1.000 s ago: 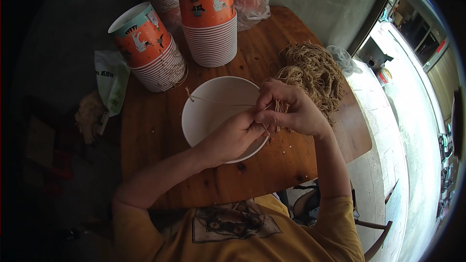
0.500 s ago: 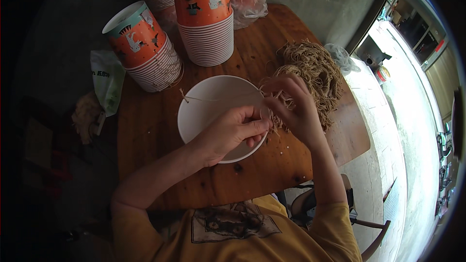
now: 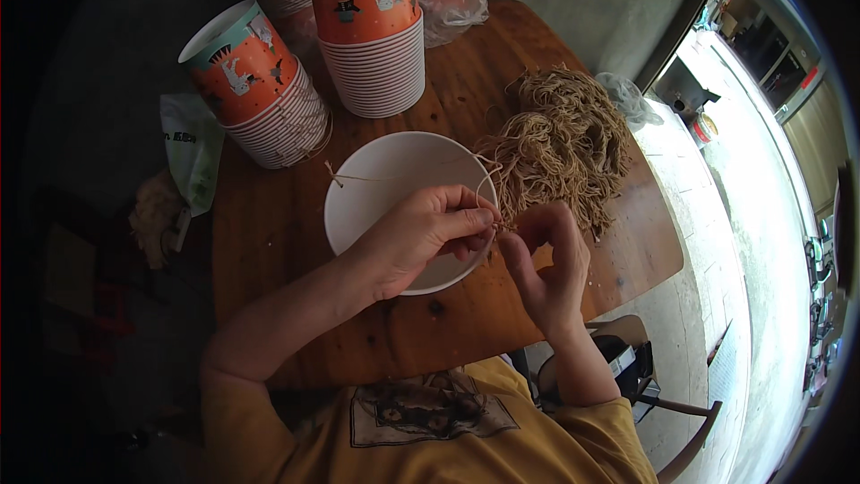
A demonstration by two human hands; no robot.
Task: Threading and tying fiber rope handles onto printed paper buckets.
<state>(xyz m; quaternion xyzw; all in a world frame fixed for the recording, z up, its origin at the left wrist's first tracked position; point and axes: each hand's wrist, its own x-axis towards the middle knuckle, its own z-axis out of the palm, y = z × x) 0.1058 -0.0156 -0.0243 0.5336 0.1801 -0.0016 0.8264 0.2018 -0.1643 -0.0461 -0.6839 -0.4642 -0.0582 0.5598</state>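
Left hand point(image 3: 437, 231) pinches thin tan twine point(image 3: 504, 227), likely limp, best gripped near its end, by the rim of a round white paper bucket point(image 3: 365, 168); whether the right hand point(image 3: 551, 273) grips is unclear.

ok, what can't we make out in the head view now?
All head view:
Thin tan twine: part of it hidden by the left hand.
Right hand: whether it grips the twine, too small to tell.
White round paper tub: outer wall hidden below its rim.
Paper tub stack in clear plastic: top cut off by upper edge.
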